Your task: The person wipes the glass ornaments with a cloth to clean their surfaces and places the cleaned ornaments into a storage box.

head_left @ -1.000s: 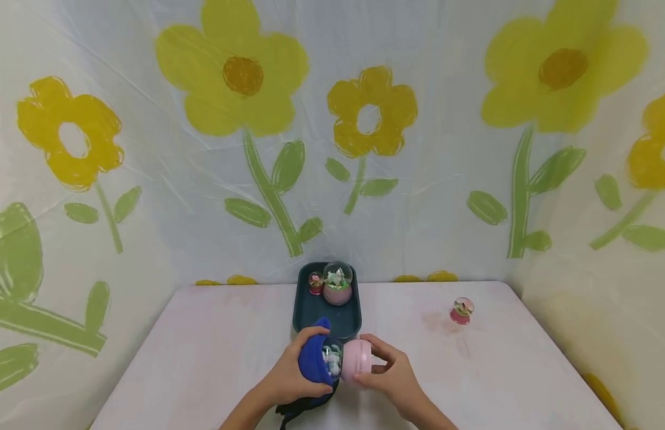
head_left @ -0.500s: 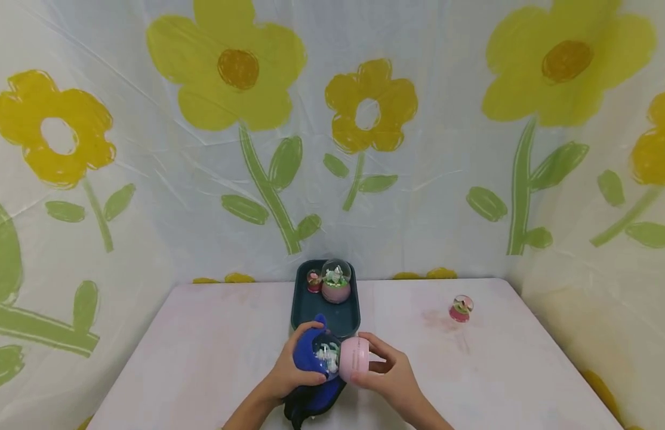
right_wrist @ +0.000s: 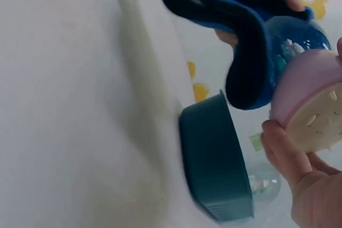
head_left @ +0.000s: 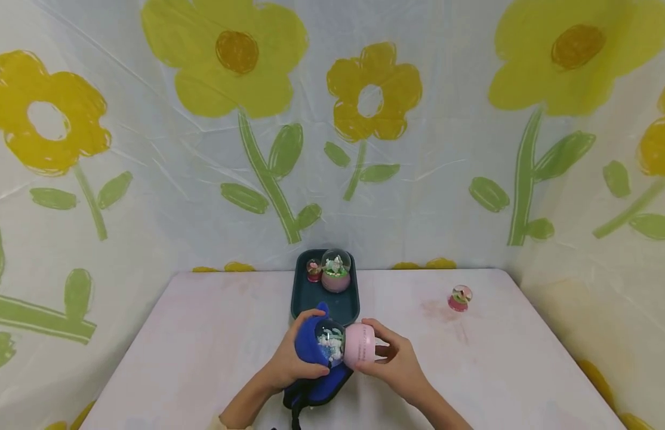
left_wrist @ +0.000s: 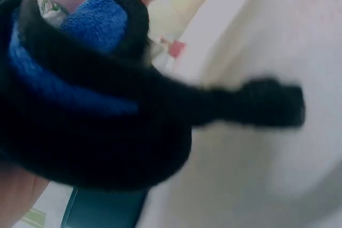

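Observation:
A snow globe with a pink base lies sideways between both hands, its clear dome toward the left. My left hand holds a blue plush cloth with black trim against the dome. The rest of the cloth and a black strap hang below that hand. Fingers and thumb of my right hand grip the pink base. From the right wrist, the base's pale underside shows, and the blue-and-black cloth wraps the dome's side. In the left wrist view the cloth's black back hides most of the globe.
Behind the hands stands a dark green tray holding a small red-based globe and a larger pink-based snow globe. Another small red-based globe stands at the table's right. A flowered curtain surrounds the table.
The cloth has shifted on the dome, so more of the dome shows. Its lower blue part has come out below my left hand. The head view has tilted down slightly.

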A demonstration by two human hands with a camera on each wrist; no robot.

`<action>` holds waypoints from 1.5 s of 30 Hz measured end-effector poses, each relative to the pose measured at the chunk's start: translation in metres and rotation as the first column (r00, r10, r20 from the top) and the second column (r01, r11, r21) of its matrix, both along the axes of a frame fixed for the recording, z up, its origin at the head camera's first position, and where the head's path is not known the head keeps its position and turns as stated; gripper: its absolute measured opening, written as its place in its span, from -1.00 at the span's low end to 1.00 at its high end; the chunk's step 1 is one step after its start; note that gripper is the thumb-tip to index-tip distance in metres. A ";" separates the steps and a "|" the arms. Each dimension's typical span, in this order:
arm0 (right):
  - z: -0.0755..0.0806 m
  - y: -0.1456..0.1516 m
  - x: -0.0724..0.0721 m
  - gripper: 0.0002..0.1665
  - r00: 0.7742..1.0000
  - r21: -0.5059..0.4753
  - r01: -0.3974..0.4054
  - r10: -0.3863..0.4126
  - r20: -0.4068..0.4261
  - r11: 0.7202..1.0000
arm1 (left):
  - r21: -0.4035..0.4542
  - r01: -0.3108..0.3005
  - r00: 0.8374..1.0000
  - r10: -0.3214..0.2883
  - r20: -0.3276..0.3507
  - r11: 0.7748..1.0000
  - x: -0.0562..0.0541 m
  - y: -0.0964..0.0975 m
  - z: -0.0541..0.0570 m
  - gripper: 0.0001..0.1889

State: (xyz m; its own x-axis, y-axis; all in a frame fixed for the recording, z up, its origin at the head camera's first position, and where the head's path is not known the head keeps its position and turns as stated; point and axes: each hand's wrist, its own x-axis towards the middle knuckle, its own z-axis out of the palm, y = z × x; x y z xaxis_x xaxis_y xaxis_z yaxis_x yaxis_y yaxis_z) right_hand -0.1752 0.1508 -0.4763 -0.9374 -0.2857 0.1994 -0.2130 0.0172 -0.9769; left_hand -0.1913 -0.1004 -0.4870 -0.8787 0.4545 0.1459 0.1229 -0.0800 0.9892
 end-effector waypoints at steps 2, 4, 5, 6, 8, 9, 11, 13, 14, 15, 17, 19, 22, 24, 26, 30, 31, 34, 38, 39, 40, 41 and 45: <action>0.003 0.002 -0.002 -0.24 0.993 -0.014 -0.001 0.003 0.114 1.000 | -0.053 -0.015 0.999 0.013 -0.039 0.999 0.000 0.001 -0.002 -0.08; 0.004 0.003 -0.002 -0.25 0.975 -0.029 0.003 0.003 0.223 1.000 | -0.109 -0.028 0.997 0.020 -0.079 0.994 -0.001 0.001 -0.004 -0.08; 0.004 0.003 -0.002 -0.25 0.964 -0.036 0.005 0.005 0.265 0.999 | -0.132 -0.035 0.995 0.023 -0.097 0.991 -0.001 0.002 -0.006 -0.08; 0.004 0.002 -0.002 -0.25 0.954 -0.034 0.013 -0.003 0.300 0.999 | -0.157 -0.045 0.993 0.027 -0.116 0.987 -0.002 0.002 -0.007 -0.08; 0.003 0.001 -0.001 -0.24 0.941 -0.042 0.017 -0.002 0.338 0.999 | -0.188 -0.061 0.990 0.036 -0.136 0.980 -0.002 0.002 -0.010 -0.08; 0.002 0.000 0.000 -0.23 0.939 -0.038 0.021 -0.007 0.343 0.999 | -0.195 -0.072 0.989 0.044 -0.143 0.978 -0.002 0.002 -0.011 -0.08; -0.001 -0.003 0.001 -0.20 0.953 -0.021 0.023 -0.015 0.302 1.000 | -0.194 -0.098 0.986 0.069 -0.152 0.976 -0.003 0.001 -0.013 -0.10; -0.003 -0.005 0.001 -0.18 0.983 0.020 0.019 -0.022 0.181 1.000 | -0.162 -0.108 0.985 0.084 -0.150 0.981 -0.007 0.001 -0.012 -0.12; -0.004 -0.005 0.000 -0.17 0.995 0.045 0.018 -0.022 0.098 0.999 | -0.137 -0.104 0.986 0.083 -0.145 0.985 -0.009 0.001 -0.012 -0.13; -0.005 -0.005 -0.001 -0.16 1.000 0.082 0.014 -0.014 -0.004 0.997 | -0.118 -0.097 0.987 0.080 -0.136 0.988 -0.011 0.001 -0.012 -0.15; -0.006 -0.003 -0.003 -0.17 0.969 0.183 0.014 0.032 -0.243 0.983 | -0.079 -0.056 0.994 0.048 -0.103 0.995 -0.014 -0.001 -0.013 -0.16; -0.007 0.000 -0.005 -0.17 0.886 0.266 0.029 0.098 -0.452 0.964 | -0.051 -0.006 0.998 0.003 -0.063 0.999 -0.016 -0.003 -0.015 -0.16; -0.008 0.005 -0.010 -0.16 0.776 0.324 0.049 0.168 -0.608 0.945 | -0.033 0.050 0.999 -0.051 -0.017 0.998 -0.017 -0.004 -0.019 -0.18; -0.007 0.007 -0.011 -0.14 0.804 0.291 0.013 0.163 -0.571 0.957 | -0.016 0.073 0.997 -0.073 -0.009 0.997 -0.018 -0.003 -0.020 -0.19; -0.005 0.006 -0.010 -0.13 0.898 0.220 -0.025 0.119 -0.424 0.975 | 0.010 0.075 0.997 -0.075 -0.026 0.997 -0.018 -0.001 -0.020 -0.19; -0.006 -0.002 -0.006 -0.14 1.000 -0.006 0.003 -0.003 0.009 1.000 | 0.080 0.024 0.996 -0.017 -0.085 0.997 -0.018 0.002 -0.018 -0.15; -0.007 -0.004 -0.004 -0.13 0.996 -0.047 0.037 -0.033 0.087 0.998 | 0.093 0.003 0.995 0.006 -0.098 0.996 -0.017 0.005 -0.017 -0.14; -0.012 -0.008 0.004 -0.13 0.984 -0.102 0.135 -0.120 0.135 0.986 | 0.126 -0.062 0.993 0.074 -0.091 0.990 -0.017 0.014 -0.016 -0.13; -0.021 -0.013 0.012 -0.12 0.955 -0.012 0.274 -0.274 -0.114 0.962 | 0.142 -0.145 0.988 0.150 -0.028 0.979 -0.019 0.029 -0.016 -0.16; -0.023 -0.015 0.013 -0.11 0.936 0.031 0.314 -0.304 -0.180 0.949 | 0.138 -0.168 0.985 0.171 -0.010 0.976 -0.019 0.032 -0.017 -0.17; -0.025 -0.016 0.013 -0.10 0.916 0.071 0.344 -0.319 -0.242 0.936 | 0.137 -0.189 0.982 0.190 0.001 0.972 -0.019 0.033 -0.018 -0.18; -0.026 -0.018 0.013 -0.10 0.901 0.116 0.368 -0.324 -0.288 0.922 | 0.130 -0.212 0.977 0.213 0.006 0.968 -0.018 0.034 -0.018 -0.19; -0.026 -0.023 0.013 -0.11 0.884 0.309 0.395 -0.268 -0.383 0.865 | 0.073 -0.272 0.962 0.274 -0.019 0.960 -0.011 0.030 -0.020 -0.21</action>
